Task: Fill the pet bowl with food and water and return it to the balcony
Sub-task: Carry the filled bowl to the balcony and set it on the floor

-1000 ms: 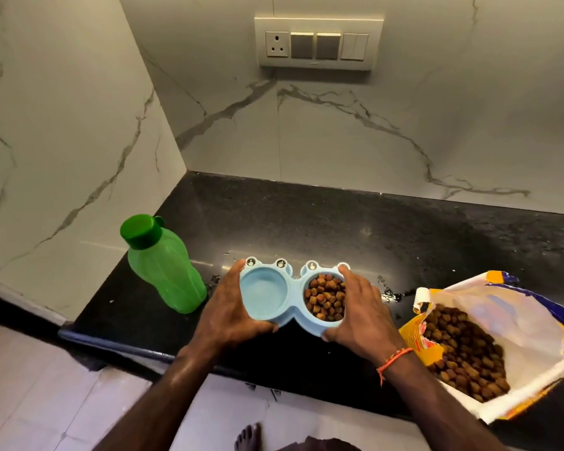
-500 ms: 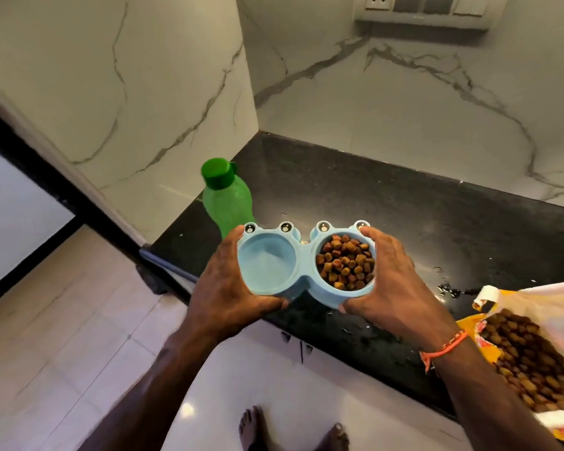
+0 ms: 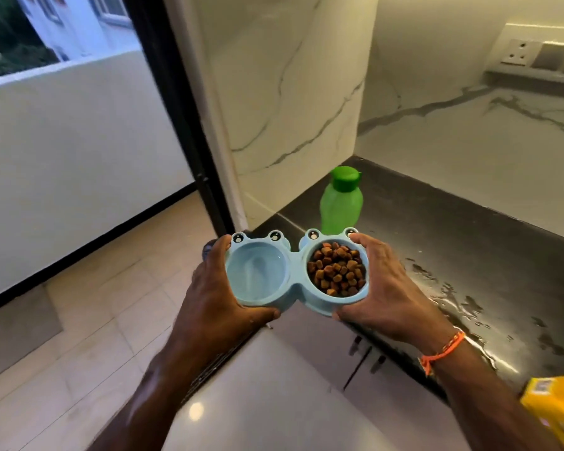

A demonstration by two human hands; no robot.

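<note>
I hold a light blue double pet bowl (image 3: 295, 283) with frog eyes on its far rim, level in the air in front of the counter's corner. Its right cup holds brown kibble (image 3: 336, 267); its left cup holds clear water (image 3: 256, 271). My left hand (image 3: 219, 296) grips the bowl's left end, thumb under the near rim. My right hand (image 3: 386, 291) grips the right end the same way. A green bottle (image 3: 341, 203) with its cap on stands on the black counter (image 3: 453, 229) just behind the bowl.
A black door frame (image 3: 189, 131) to the left opens onto the balcony, with its tiled floor (image 3: 88, 307) and low white wall (image 3: 72, 131). The yellow food bag's corner (image 3: 557, 408) shows at the bottom right. Water is spilled along the counter's front edge (image 3: 450, 294).
The bowl has been lifted off the counter and carried left. My view has turned left, so the balcony doorway now shows and the food bag has slid almost out of view.
</note>
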